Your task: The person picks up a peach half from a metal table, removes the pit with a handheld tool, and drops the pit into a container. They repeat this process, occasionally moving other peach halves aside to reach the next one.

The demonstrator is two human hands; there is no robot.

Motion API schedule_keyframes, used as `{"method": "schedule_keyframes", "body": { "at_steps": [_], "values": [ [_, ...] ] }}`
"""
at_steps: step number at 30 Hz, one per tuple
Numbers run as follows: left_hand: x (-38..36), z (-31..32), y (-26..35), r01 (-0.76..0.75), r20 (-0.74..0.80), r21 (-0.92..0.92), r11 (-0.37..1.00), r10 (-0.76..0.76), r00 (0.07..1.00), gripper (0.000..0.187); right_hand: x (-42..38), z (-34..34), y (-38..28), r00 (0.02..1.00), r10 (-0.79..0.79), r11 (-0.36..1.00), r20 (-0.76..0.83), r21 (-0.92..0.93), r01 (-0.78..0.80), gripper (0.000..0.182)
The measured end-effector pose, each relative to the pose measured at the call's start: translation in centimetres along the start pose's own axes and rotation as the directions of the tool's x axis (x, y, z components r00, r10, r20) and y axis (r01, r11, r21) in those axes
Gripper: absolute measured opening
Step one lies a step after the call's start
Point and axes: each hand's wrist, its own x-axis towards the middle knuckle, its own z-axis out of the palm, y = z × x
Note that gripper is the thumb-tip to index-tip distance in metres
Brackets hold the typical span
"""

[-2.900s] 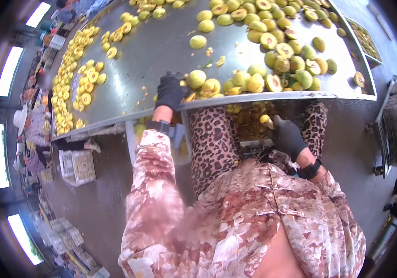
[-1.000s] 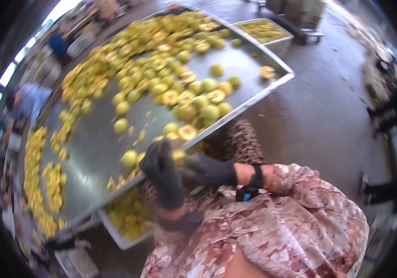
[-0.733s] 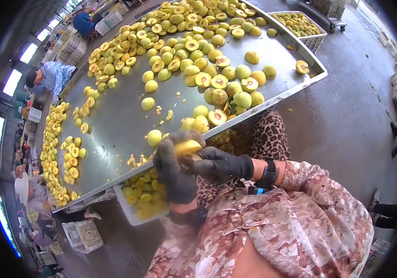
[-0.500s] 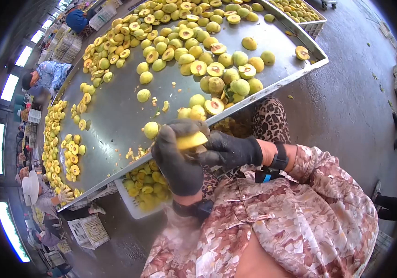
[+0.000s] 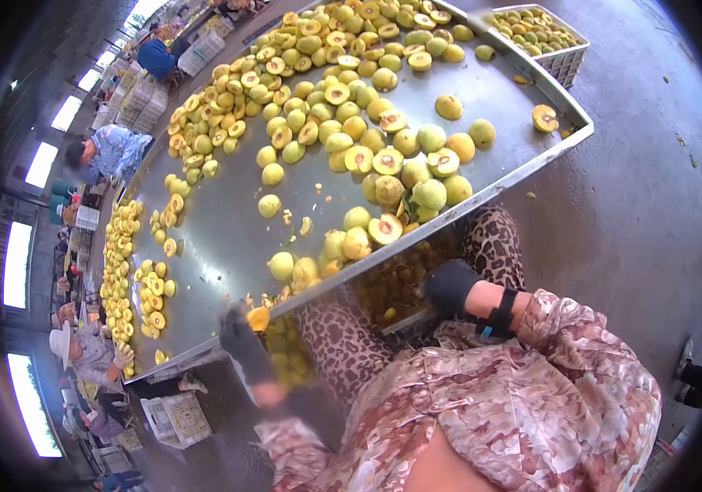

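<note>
My left hand, in a black glove, is low by the table's near edge and blurred, closed on a yellow fruit half. My right hand, also black-gloved, is lower right under the rim of the steel table, above my leopard-print lap; whether it holds anything is hidden. Whole and halved yellow-green fruits lie piled on the table just beyond my hands. A white crate of cut fruit sits under the table edge by my left hand.
A second crate of fruit stands at the table's far right corner. Cut halves line the table's left edge, where other people sit: one in blue, one in a white hat. Wet concrete floor lies to the right.
My hands, joined on one fruit in front of my chest, have parted. The left swung down-left to the table edge with a yellow piece; the right dropped under the rim.
</note>
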Motion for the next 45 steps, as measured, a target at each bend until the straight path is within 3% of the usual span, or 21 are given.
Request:
{"method": "schedule_keyframes", "body": {
  "at_steps": [2,3,4,8,9,11,13,14,17,19,21,22,24,25,26,28,29,30,31,39,45],
  "values": [
    [3.7,-1.1,-6.7,-0.482,0.207,0.658,0.579,0.476,0.855,0.023,0.6,-0.2,0.0,0.982,-0.037,0.981,-0.185,0.179,0.07,0.021],
    [5.4,2.9,-3.7,-0.548,0.199,0.638,0.541,0.572,0.796,0.018,0.7,-0.2,-0.1,0.963,-0.034,0.959,-0.268,0.264,0.107,0.019],
    [6.2,7.0,-1.1,-0.347,0.109,0.396,0.85,0.332,0.937,0.021,1.1,-0.2,-0.2,0.933,-0.046,0.952,-0.358,0.266,0.149,0.019],
    [15.0,19.4,-7.5,-0.557,0.557,0.438,0.706,0.273,0.784,0.034,-2.2,-2.8,-0.4,0.87,-0.096,0.93,-0.483,0.268,0.252,0.024],
    [16.1,22.7,-8.7,-0.585,0.624,0.466,0.663,0.223,0.749,0.037,-2.5,-2.1,-0.1,0.947,-0.063,0.951,-0.316,0.27,0.153,0.026],
    [16.9,29.9,-10.3,-0.658,0.699,0.475,0.585,0.204,0.686,0.044,-3.2,2.0,0.3,0.804,0.028,0.768,-0.594,0.528,0.364,0.03],
    [16.3,35.5,-9.9,-0.689,0.722,0.469,0.553,0.209,0.659,0.051,-6.3,-0.2,-0.2,0.887,0.105,0.919,-0.451,0.385,0.087,0.024],
    [16.2,36.7,-9.7,-0.689,0.729,0.452,0.567,0.211,0.652,0.054,-6.0,1.7,0.4,0.854,0.046,0.701,-0.519,0.626,0.342,0.015],
    [16.5,34.5,-8.9,-0.57,0.767,0.226,0.79,0.217,0.604,0.055,-3.1,4.7,0.8,0.748,0.23,0.834,-0.622,0.523,0.179,0.028],
    [16.7,31.8,-7.8,-0.121,0.691,-0.095,0.988,0.153,0.706,0.058,-3.4,3.8,0.1,0.711,0.171,0.865,-0.682,0.449,0.223,0.022],
    [15.8,26.2,-7.8,0.527,0.56,-0.577,0.624,-0.167,0.811,0.071,-4.1,-0.5,-1.6,0.721,0.201,0.828,-0.664,0.509,0.237,0.03],
    [12.7,20.8,-2.0,0.586,0.565,-0.553,0.592,-0.249,0.786,0.066,-2.3,-0.2,-1.2,0.683,0.162,0.826,-0.713,0.476,0.301,0.026],
    [8.5,16.4,-2.9,0.392,0.479,-0.522,0.757,-0.119,0.87,0.05,-0.1,-0.2,-0.9,0.718,0.175,0.871,-0.673,0.446,0.205,0.017],
    [6.7,14.3,-4.6,-0.151,0.373,-0.156,0.976,0.2,0.906,0.044,0.0,-1.7,-1.6,0.735,0.182,0.891,-0.653,0.426,0.158,0.016],
    [5.4,13.3,-6.4,-0.513,0.378,0.161,0.843,0.428,0.821,0.039,0.3,-3.2,-2.6,0.659,0.124,0.883,-0.742,0.385,0.268,0.017],
    [1.2,11.9,0.4,-0.351,0.367,0.122,0.928,0.287,0.885,0.046,0.8,-5.6,-5.4,0.628,0.2,0.67,-0.752,0.572,0.472,0.016],
    [-0.9,11.5,3.8,-0.265,0.358,0.102,0.959,0.213,0.909,0.05,2.0,-5.4,-5.4,0.503,0.087,0.705,-0.86,0.41,0.579,0.015],
    [-2.3,11.8,5.4,0.251,0.397,-0.475,0.844,-0.049,0.916,0.048,1.0,-6.2,-6.1,0.586,0.082,0.695,-0.806,0.468,0.545,0.015],
    [-3.2,12.0,6.6,0.588,0.554,-0.785,0.195,-0.203,0.807,0.046,0.9,-7.0,-6.8,0.563,0.104,0.712,-0.82,0.456,0.533,0.018],
    [-5.1,14.1,6.9,0.555,0.531,-0.803,0.216,-0.165,0.831,0.052,1.1,-5.6,-6.4,0.661,0.12,0.669,-0.74,0.552,0.497,0.019],
    [-5.1,15.8,6.6,0.581,0.542,-0.802,0.14,-0.239,0.805,0.048,2.4,-3.8,-6.3,0.564,0.132,0.669,-0.815,0.493,0.556,0.016]
  ]
}}
